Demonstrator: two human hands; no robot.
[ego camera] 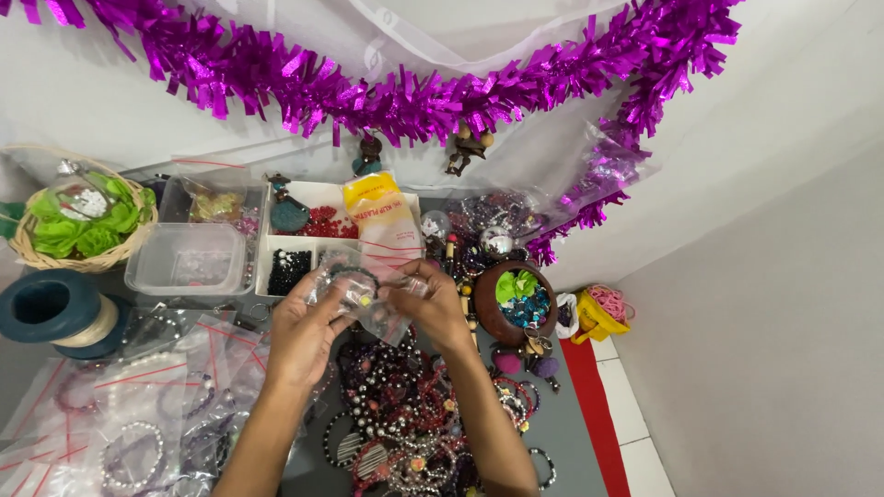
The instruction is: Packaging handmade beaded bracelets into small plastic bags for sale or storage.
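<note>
— What lay around the hands?

— A heap of beaded bracelets (405, 414) lay under them, bagged bracelets (138, 433) at the left, a white divided tray (304, 241) behind, and a brown bowl (502, 308) at the right.

— And the grip?

— The left hand (304, 336) and right hand (433, 304) both pinched a small clear bag (361, 293) above the heap, its long axis running left to right, with a dark bracelet inside.

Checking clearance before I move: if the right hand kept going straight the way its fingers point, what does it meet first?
The right hand points toward the left hand across the small clear bag both hold, so it would likely meet the left fingers first; depth is unclear.
</note>
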